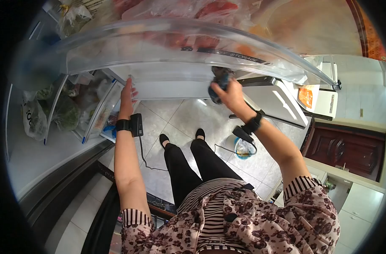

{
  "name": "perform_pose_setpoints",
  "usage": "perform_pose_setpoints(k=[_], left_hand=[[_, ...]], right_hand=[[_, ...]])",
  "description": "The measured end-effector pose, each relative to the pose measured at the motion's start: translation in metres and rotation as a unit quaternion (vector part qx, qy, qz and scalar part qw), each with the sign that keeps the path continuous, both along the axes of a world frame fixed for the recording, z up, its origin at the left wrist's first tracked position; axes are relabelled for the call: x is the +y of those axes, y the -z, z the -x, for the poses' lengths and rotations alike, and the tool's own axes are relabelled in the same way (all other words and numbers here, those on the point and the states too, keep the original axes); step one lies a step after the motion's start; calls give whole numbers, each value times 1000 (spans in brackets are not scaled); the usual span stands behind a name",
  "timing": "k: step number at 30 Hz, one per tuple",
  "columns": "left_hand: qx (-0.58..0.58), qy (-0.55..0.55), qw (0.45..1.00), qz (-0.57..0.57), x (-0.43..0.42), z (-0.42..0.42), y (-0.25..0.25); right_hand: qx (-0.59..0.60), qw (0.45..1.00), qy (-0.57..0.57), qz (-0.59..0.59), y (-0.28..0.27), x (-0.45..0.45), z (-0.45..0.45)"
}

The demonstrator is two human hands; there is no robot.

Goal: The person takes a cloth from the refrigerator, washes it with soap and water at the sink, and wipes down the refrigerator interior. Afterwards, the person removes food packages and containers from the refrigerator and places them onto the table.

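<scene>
1. L hand (126,101): on my feed it's up near the L end of the white panel (171,89), fingers straight & seen nearly edge-on, nothing in the grip. Can't tell if the fingertips touch the panel.
2. R hand (233,94): fingers closed around a dark cloth (217,84), thumb laid over it. Grip is a bit blurred from where I sit.
3. Cloth pos.: in R hand, at the R end of the white panel, just below the clear drawer (159,47). Can't tell exactly where it meets the surface.
4. Drawer: spans the top of my view, "STORAGE" printed on the front; bagged red food (218,8) shows behind/above it.
5. L side: fridge bins w/ plastic bags, incl. a bag of greens (66,114) & a clear bag w/ dark lettering (33,118), both well apart from L hand.
6. Wrists: black strap on each, L strap (123,125) w/ a dark box, R strap (253,122) likewise; thin cables hang off both.
7. Below: tiled floor (180,114), black shoes, blue-rimmed bucket (236,149) w/ clear plastic inside, under R forearm.
8. Far R: dark red-brown door (324,144), white cabinets (362,203).
</scene>
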State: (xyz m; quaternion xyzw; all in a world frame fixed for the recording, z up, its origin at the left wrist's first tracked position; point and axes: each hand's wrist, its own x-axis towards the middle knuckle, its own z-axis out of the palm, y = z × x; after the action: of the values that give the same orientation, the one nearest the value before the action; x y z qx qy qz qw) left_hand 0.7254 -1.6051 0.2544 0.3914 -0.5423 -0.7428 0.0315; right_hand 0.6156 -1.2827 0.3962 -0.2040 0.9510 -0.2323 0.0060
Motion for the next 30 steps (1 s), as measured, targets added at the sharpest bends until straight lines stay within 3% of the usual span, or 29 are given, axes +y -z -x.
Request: perform_pose_setpoints(k=[2,3,5,8,10,12,14,15,18,20,22,24,30], left_hand=[[1,3,1000,-3,2,-1,-3],[4,5,1000,-5,2,-1,-4],[1,11,1000,-4,3,0,-6],[1,23,1000,3,1,-1,-2],[6,24,1000,8,0,-2,4],[-10,35,998,-55,-4,-2,10],[-10,35,997,-63,-5,-3,6],[-4,26,996,-82,-2,-1,3],[19,29,994,-106,-4,-4,8],[18,36,993,-108,-4,-5,6],[26,35,992,-116,-5,-8,3],[33,38,991,-121,-6,-10,2],[50,49,990,-122,-6,-9,11]], right_hand=[[206,965,-135,-92,50,-11,19],[206,965,-134,-93,67,-16,28],[94,907,-146,-384,81,-24,43],[6,889,-188,-417,77,-41,44],[6,896,-192,-401,78,-41,46],[-77,923,-130,-354,77,-40,56],[-87,919,-161,-349,82,-36,70],[-153,921,-113,-340,87,-35,77],[-193,938,-33,-284,81,-36,70],[-212,934,-59,-280,85,-49,68],[-150,960,-61,-230,102,-73,58],[-163,956,-66,-235,88,-119,37],[-83,945,-230,-219,106,-218,-3]])
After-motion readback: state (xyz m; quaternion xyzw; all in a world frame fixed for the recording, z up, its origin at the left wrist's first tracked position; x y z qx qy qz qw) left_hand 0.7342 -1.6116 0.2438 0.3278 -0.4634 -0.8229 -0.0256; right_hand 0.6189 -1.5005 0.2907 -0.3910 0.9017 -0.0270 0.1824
